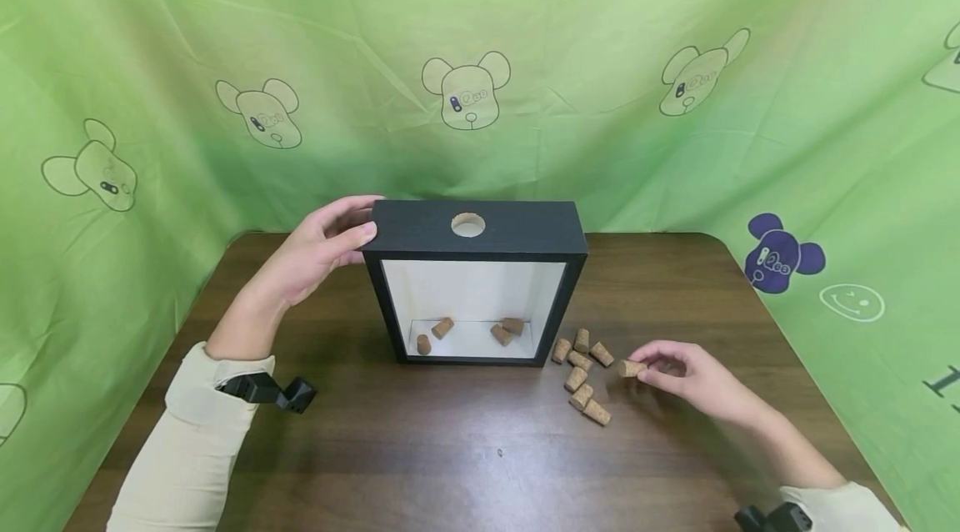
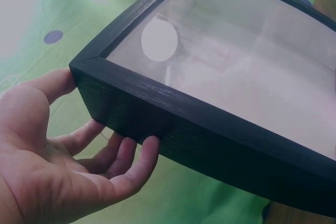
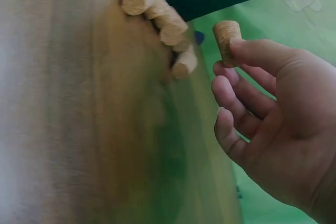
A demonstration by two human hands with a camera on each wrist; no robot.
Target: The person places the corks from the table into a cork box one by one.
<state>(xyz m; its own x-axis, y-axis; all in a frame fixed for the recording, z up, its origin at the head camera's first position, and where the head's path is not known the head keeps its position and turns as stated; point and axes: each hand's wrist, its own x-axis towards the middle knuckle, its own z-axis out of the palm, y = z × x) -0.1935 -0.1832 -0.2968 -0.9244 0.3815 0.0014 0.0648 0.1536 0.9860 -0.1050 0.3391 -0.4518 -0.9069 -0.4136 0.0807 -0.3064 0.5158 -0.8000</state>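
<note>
A cork (image 1: 630, 368) is pinched between the thumb and fingers of my right hand (image 1: 697, 378), just right of a loose group of corks (image 1: 577, 379) on the table. In the right wrist view the held cork (image 3: 227, 43) points up from the fingertips. My left hand (image 1: 318, 248) grips the upper left corner of a black-framed box (image 1: 525, 223), thumb at the corner and fingers curled toward its rear edge, as the left wrist view shows. The box stands upright, with a round hole (image 1: 468, 225) in its top and a clear front. Several corks (image 1: 442, 328) lie on its white floor.
The brown wooden table (image 1: 450, 465) carries the box and the loose corks, which lie close to the box's lower right corner. Behind and on both sides hangs a green printed cloth (image 1: 375, 23). Each wrist wears a small black camera (image 1: 270, 390).
</note>
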